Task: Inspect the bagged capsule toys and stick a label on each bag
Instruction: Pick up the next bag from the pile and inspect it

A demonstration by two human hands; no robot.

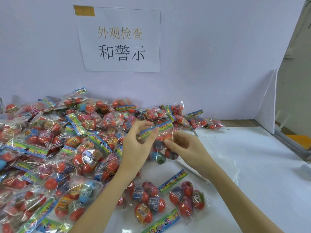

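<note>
Bagged capsule toys: one clear bag with a rainbow-printed header strip is held up above the white table, in front of the big heap. Left hand pinches the header strip near its left end, thumb under, fingers curled over the top edge. Right hand has thumb and forefinger closed on the film just below the strip, remaining fingers loosely bent beneath the bag. Capsules inside hang below the hands: blue, green and red shapes visible, exact count unclear through the film. Heap of bags covers the left half of the table, up against the back wall, mostly red capsules with "6+" tags. Two separate bags lie flat near the front edge, between the forearms. White backing sheet lies on the table under the right wrist; whether it carries labels cannot be told. Paper sign with printed characters is fixed to the wall. White panel stands upright at the right end.
</note>
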